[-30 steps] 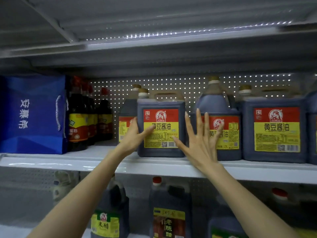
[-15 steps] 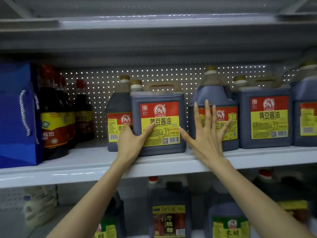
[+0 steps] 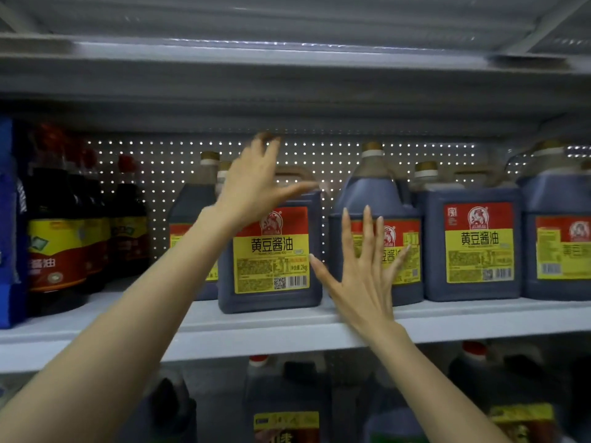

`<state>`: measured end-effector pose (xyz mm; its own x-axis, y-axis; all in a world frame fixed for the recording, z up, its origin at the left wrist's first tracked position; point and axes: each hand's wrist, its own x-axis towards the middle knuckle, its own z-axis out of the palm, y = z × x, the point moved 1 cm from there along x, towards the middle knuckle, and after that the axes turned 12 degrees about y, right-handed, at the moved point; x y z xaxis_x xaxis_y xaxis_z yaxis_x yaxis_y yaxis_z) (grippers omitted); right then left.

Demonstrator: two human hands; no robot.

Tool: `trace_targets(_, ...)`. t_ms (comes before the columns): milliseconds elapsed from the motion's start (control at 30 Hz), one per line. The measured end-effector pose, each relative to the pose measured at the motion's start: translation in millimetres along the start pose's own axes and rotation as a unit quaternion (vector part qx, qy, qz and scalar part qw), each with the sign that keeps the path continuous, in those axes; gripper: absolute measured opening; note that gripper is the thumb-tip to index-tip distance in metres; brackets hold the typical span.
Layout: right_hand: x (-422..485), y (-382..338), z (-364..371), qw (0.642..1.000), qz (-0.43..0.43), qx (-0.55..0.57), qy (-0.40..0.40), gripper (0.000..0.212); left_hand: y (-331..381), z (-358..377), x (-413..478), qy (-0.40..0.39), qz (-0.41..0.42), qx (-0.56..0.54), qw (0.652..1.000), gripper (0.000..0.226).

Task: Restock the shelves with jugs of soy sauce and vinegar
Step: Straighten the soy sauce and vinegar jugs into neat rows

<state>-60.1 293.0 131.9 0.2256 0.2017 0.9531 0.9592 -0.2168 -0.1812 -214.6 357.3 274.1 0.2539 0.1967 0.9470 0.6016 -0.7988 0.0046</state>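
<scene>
The left hand (image 3: 256, 187), blurred, fingers spread and grasping nothing, hovers before the top of the squarish soy sauce jug (image 3: 271, 251); contact cannot be told. The right hand (image 3: 364, 279), splayed flat and empty, lies just right of that jug. Four other jugs (image 3: 473, 244) of dark plastic with red-and-yellow labels share the white shelf (image 3: 495, 321). At least three round bottles (image 3: 57, 244) stand at the left.

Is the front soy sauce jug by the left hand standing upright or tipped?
Upright. The jug stands flat on the shelf, and its label is level. The left hand is open near its handle.
</scene>
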Motion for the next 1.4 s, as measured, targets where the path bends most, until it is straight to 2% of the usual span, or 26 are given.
trace_targets(33, -1, 0, -1, 1.000, 0.001, 0.005, 0.001, 0.086, 3, 3, 9, -0.064, -0.003, 0.020, 0.998, 0.106)
trace_targets(100, -2, 0, -1, 1.000, 0.003, 0.017, 0.002, 0.087, 2, 7, 24, -0.156, -0.026, 0.057, 0.986, 0.101)
trace_targets(167, -1, 0, 0, 1.000, 0.000, 0.021, 0.007, 0.087, -3, 8, 35, -0.207, -0.049, 0.074, 0.974, 0.095)
trace_targets(233, 0, 1, -1, 1.000, -0.004, 0.026, 0.011, 0.088, -6, 10, 42, -0.226, -0.060, 0.060, 0.970, 0.091)
trace_targets(367, -1, 0, -2, 0.999, -0.010, 0.031, 0.016, 0.090, -13, 24, 47, -0.199, -0.058, -0.003, 0.978, 0.050)
trace_targets(433, -2, 0, 0, 0.999, -0.014, 0.032, 0.019, 0.091, -16, 25, 47, -0.183, -0.059, -0.041, 0.980, 0.042)
trace_targets(667, -1, -2, 0, 0.999, -0.024, 0.030, 0.018, 0.093, -10, 26, 43, -0.153, -0.034, -0.118, 0.980, 0.035)
trace_targets(867, -1, -2, 0, 0.999, -0.021, 0.024, 0.018, 0.095, 5, 32, 45, -0.134, -0.041, -0.069, 0.988, 0.052)
trace_targets(1067, -2, -2, 1, 1.000, -0.026, -0.003, -0.006, 0.099, 11, 32, 32, -0.041, -0.037, -0.029, 0.998, 0.058)
trace_targets(1200, -3, -2, -1, 1.000, 0.004, 0.007, -0.025, 0.103, 15, 30, 26, -0.002, -0.034, -0.003, 0.999, 0.059)
trace_targets(1300, -3, 1, -5, 0.998, 0.054, 0.018, -0.030, 0.098, 15, 31, 26, 0.006, -0.033, -0.003, 0.999, 0.053)
trace_targets(1400, -4, 2, -4, 0.997, 0.065, 0.006, -0.031, 0.097, 12, 35, 28, 0.006, -0.030, 0.002, 1.000, 0.039)
